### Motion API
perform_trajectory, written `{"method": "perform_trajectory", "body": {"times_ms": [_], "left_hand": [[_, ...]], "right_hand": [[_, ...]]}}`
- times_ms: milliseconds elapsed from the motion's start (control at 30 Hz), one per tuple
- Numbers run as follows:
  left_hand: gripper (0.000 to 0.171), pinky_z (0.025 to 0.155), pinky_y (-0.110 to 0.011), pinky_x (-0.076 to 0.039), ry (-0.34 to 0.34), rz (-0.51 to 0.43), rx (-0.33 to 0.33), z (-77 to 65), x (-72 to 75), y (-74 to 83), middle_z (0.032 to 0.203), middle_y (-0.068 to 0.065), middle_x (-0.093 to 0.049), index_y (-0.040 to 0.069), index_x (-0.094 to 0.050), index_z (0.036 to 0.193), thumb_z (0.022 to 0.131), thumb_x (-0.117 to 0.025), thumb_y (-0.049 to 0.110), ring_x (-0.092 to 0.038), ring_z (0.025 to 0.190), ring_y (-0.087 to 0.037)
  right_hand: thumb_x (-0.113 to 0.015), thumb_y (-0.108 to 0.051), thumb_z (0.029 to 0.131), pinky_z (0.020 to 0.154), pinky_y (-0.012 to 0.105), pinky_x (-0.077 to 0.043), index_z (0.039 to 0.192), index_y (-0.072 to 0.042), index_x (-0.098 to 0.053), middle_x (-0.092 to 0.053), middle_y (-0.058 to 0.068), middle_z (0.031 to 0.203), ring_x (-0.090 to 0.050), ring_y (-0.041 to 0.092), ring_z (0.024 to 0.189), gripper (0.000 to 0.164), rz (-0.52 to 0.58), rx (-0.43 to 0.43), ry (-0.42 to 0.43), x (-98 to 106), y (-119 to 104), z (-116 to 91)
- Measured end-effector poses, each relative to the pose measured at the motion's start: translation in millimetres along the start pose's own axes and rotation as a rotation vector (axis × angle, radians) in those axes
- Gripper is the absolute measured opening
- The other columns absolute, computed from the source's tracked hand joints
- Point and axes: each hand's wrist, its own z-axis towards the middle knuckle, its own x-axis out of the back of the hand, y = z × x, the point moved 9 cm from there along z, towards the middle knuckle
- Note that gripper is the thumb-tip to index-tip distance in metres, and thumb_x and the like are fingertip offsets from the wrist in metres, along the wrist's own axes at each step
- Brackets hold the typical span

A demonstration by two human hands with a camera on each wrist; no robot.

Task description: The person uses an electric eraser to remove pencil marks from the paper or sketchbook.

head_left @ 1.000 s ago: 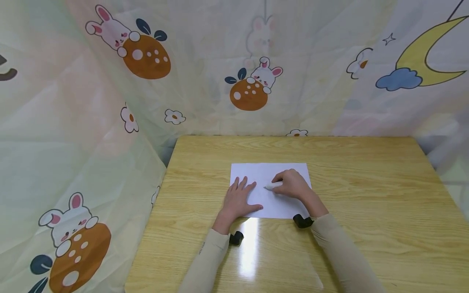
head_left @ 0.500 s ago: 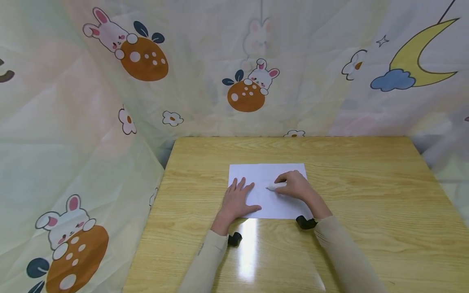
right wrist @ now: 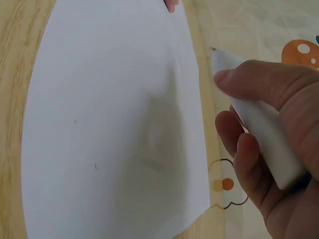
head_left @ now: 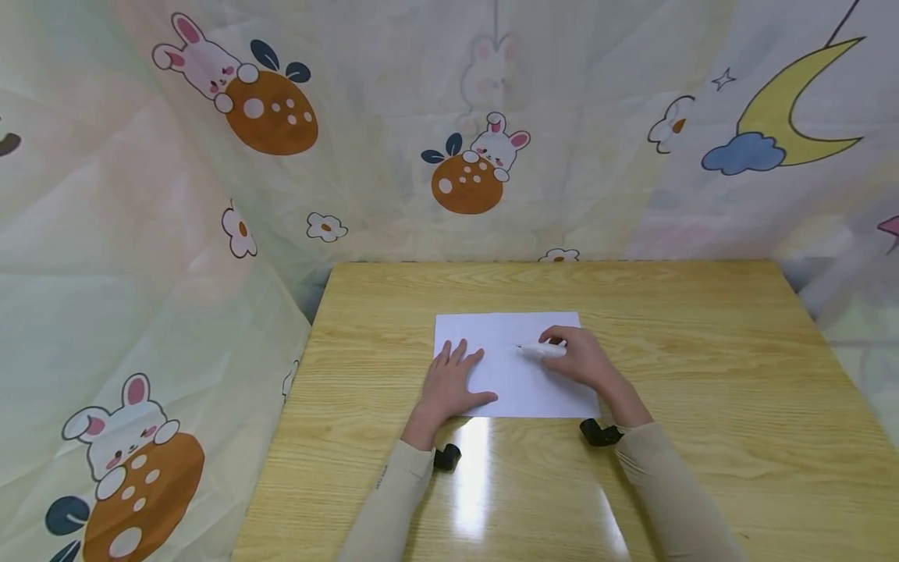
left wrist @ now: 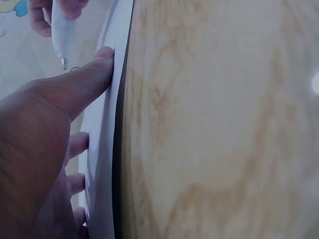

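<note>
A sheet of white paper lies on the wooden table, with a few tiny dark specks showing in the right wrist view. My left hand rests on its left part, fingers and thumb spread. My right hand grips a white correction pen, a thick tapered body with a thin metal tip. In the right wrist view the correction pen sits between thumb and curled fingers, held above the paper. Its tip points left toward the middle of the sheet, and a shadow falls on the paper below.
The wooden table extends around the sheet on all sides. Behind it and at the left hang fabric sheets printed with rabbits, flowers and a moon. Black wrist mounts stick out from the sleeves near the paper's front edge.
My right hand has drawn back to the right, and the correction pen has risen and now lies more level. My left hand keeps its place on the paper; the head view has shifted slightly.
</note>
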Motion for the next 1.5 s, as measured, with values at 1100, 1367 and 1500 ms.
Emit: {"method": "perform_trajectory", "body": {"times_ms": [1100,1367,1500], "left_hand": [[0.089,0.114,-0.052,-0.018,0.034,-0.012,-0.028,1.6,0.2,0.7,0.16,-0.01,-0.019,0.028,-0.035,0.152,0.079,-0.057,0.075,-0.007,0.146,-0.037],[0.09,0.115,-0.051,-0.017,0.015,0.009,-0.022,0.8,0.1,1.9,0.16,-0.01,-0.02,0.029,-0.034,0.152,0.079,-0.056,0.076,-0.008,0.146,-0.036],[0.089,0.115,-0.05,-0.016,0.009,0.006,-0.017,-0.5,0.0,2.8,0.16,-0.01,-0.019,0.029,-0.034,0.153,0.08,-0.056,0.075,-0.007,0.146,-0.036]], "right_hand": [[-0.072,-0.035,0.084,0.048,0.031,-0.04,0.11,-0.004,-0.073,-0.068,0.016,0.094,-0.059,0.026,0.069,0.04,-0.205,-0.225,0.306,95.7,75.1,-49.8],[-0.071,-0.034,0.085,0.045,0.031,-0.038,0.111,-0.004,-0.072,-0.068,0.017,0.094,-0.058,0.026,0.066,0.04,-0.202,-0.279,0.342,117.8,104.5,-61.9],[-0.069,-0.037,0.086,0.045,0.032,-0.038,0.114,-0.004,-0.071,-0.067,0.019,0.097,-0.059,0.028,0.068,0.042,-0.212,-0.323,0.348,127.8,121.0,-67.9]]}}
